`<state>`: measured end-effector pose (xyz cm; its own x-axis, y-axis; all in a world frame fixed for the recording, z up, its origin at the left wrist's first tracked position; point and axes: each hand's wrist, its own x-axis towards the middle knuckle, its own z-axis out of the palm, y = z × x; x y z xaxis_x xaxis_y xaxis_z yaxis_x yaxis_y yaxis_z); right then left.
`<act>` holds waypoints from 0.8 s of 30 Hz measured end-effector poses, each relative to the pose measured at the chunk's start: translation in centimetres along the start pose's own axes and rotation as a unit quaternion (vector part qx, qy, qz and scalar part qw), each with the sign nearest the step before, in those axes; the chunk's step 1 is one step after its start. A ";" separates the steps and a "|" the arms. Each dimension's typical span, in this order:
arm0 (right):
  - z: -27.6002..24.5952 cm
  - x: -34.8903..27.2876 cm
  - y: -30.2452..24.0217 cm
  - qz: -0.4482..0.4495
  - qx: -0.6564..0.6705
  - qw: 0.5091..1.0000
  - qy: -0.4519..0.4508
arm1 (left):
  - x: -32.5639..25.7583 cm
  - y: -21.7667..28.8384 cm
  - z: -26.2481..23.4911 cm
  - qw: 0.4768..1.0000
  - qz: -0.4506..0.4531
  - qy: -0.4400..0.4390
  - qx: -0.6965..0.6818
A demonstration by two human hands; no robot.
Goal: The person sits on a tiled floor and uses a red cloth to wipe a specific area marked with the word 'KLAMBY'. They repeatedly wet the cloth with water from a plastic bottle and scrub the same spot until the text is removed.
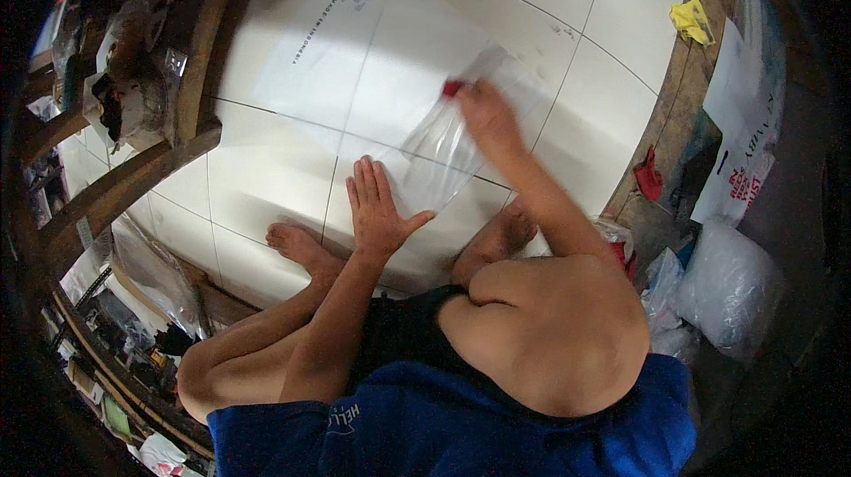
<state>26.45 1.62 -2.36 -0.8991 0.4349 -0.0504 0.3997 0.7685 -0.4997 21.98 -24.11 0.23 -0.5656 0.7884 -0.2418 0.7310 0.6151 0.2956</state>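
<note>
A thin, see-through plastic sheet or bag (434,153) lies on the white tiled floor (257,175) in front of my feet. My left hand (377,208) rests flat at its near left side, fingers stretched out and thumb spread. Over its far right part is my right hand (493,122), slightly blurred, with the fingers closed around a small red thing (453,88). My fingers cover most of that red thing, and its kind cannot be made out. A large whitish translucent plastic sheet (324,51) with dark print and a barcode lies farther off.
A wooden frame with shelves of clutter (133,105) stands at the left. Along the right runs a wooden edge (674,113) with a yellow scrap (691,22) and a red scrap (648,174). Beyond it are a printed white sack (731,122) and a stuffed clear plastic bag (729,286).
</note>
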 end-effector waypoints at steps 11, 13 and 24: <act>3.2 -4.8 -6.1 -0.164 0.090 0.982 -0.004 | -0.1 0.1 0.3 1.000 -0.003 -0.011 0.004; 3.2 -5.8 -8.6 -0.181 0.084 0.974 -0.110 | -0.1 0.0 0.3 1.000 -0.005 -0.011 0.003; -2.0 6.1 4.8 0.143 0.156 0.976 0.057 | -0.1 0.3 -0.4 0.999 -0.021 -0.047 -0.005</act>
<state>23.22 8.91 -3.40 -0.7262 0.6735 -0.1379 0.5407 0.4357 -0.7196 22.12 -24.02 0.67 -0.5579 0.7572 -0.3395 0.7025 0.6488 0.2926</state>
